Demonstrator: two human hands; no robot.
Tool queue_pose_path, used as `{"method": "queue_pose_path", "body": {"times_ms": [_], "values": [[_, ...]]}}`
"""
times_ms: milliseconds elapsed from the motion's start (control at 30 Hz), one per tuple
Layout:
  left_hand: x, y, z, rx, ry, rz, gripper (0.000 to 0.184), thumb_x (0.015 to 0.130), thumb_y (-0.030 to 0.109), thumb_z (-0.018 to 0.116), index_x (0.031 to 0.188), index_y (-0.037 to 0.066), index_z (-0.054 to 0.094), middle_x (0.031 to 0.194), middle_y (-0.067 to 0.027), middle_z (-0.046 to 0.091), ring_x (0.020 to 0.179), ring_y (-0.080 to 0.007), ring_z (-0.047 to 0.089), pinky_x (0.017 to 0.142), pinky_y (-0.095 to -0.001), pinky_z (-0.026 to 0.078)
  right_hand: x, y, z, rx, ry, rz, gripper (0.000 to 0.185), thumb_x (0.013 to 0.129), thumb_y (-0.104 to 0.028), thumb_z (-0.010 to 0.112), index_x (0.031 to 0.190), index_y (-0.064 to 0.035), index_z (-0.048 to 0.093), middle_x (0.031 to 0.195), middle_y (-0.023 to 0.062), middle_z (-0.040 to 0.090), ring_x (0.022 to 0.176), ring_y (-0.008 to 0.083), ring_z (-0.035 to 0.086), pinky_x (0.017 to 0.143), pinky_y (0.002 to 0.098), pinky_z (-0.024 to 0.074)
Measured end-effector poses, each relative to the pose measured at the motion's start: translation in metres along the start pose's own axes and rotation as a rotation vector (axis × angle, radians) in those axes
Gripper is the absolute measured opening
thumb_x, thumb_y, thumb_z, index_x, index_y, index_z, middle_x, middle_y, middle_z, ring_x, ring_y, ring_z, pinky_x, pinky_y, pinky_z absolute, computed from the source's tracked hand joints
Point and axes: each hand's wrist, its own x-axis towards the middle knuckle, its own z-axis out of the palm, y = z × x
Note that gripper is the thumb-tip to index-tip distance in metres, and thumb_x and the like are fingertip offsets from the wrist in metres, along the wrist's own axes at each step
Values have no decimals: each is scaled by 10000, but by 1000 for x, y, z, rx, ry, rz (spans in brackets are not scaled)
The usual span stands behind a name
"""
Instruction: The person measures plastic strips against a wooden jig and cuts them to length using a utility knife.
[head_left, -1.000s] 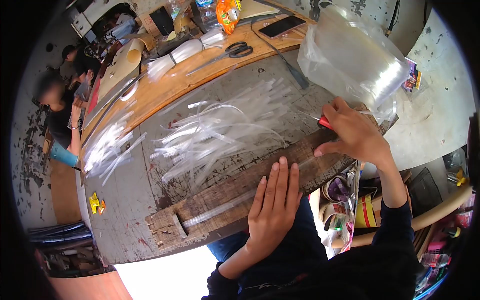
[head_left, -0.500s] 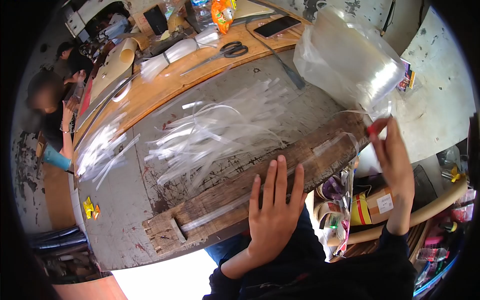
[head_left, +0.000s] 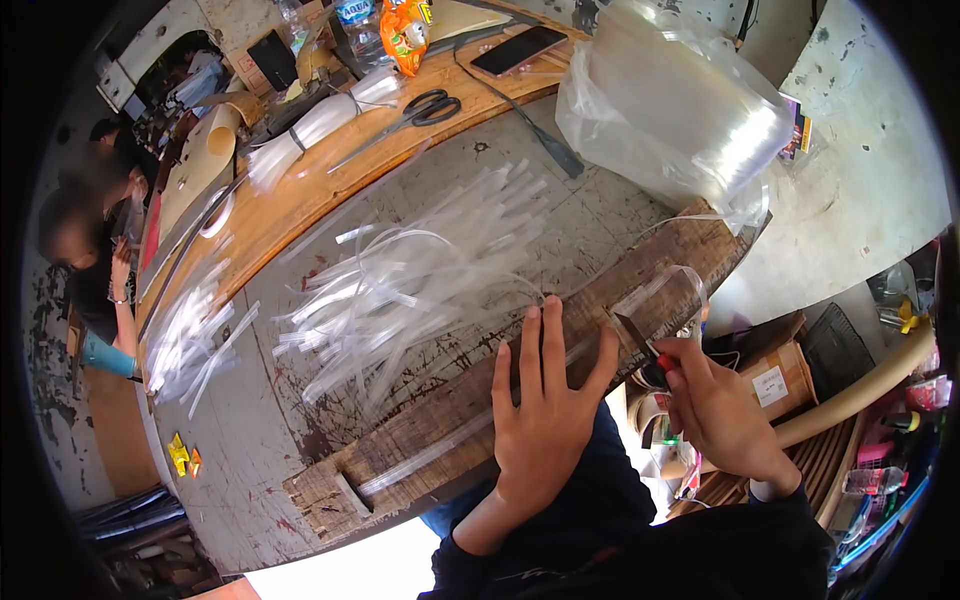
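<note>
My left hand [head_left: 548,400] lies flat with fingers spread on a worn wooden board [head_left: 420,418], pressing over a clear plastic strip [head_left: 425,457] that runs along it. My right hand [head_left: 722,410] is closed round the red handle of a knife [head_left: 640,338]. The dark blade points to the upper left and rests at the board, just right of my left fingers. A small block [head_left: 352,494] is fixed at the board's near-left end. Behind the board lies a loose heap of cut clear strips [head_left: 410,270].
A big roll of clear plastic [head_left: 680,110] stands at the back right. Scissors [head_left: 410,122], a phone [head_left: 518,50] and a tied strip bundle [head_left: 315,130] lie on the wooden ledge. More strips [head_left: 195,330] lie at left, where another person [head_left: 100,270] sits.
My right hand has come left and down from the board's far right end, bringing the knife blade beside my left fingers. My left hand stays flat on the strip.
</note>
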Motion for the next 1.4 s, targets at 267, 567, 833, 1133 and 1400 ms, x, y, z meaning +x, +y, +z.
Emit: {"method": "queue_pose_path", "body": {"times_ms": [267, 567, 833, 1133, 1400], "values": [[2, 1, 0, 38, 20, -1, 357, 720, 381, 601, 1068, 335, 538, 1200, -74, 509, 1072, -197, 506, 878, -347, 380, 1, -3, 0, 38, -71, 32, 309, 868, -45, 417, 1163, 11, 342, 916, 266, 543, 735, 389, 574, 608, 416, 470], [4, 0, 1, 53, 21, 4, 278, 764, 318, 559, 1041, 341, 544, 1151, -68, 548, 1021, -195, 543, 840, -330, 397, -3, -5, 1, -347, -96, -99, 552, 743, 48, 482, 1273, 12, 331, 776, 162, 516, 607, 299, 575, 529, 359, 485], [9, -1, 4, 64, 12, 12, 206, 801, 308, 559, 1002, 350, 538, 1070, -58, 597, 934, -198, 589, 759, -293, 433, 1, -7, 3, -513, -14, -181, 487, 755, 19, 519, 1232, 27, 423, 648, 60, 455, 452, 138, 486, 386, 270, 436], [12, 6, 5, 67, -13, -44, 175, 778, 348, 606, 939, 357, 538, 986, -63, 634, 905, -208, 604, 694, -286, 451, 9, -31, -1, -662, -67, 44, 549, 691, -50, 553, 1230, -101, 460, 723, -3, 553, 420, 154, 535, 337, 294, 373], [14, 3, 0, 76, -7, -3, 190, 800, 319, 588, 984, 307, 543, 1019, -86, 617, 912, -223, 601, 727, -285, 449, 6, -22, 2, -705, -51, -28, 528, 711, -36, 567, 1226, -82, 462, 705, 12, 536, 429, 157, 526, 346, 294, 373]]}}
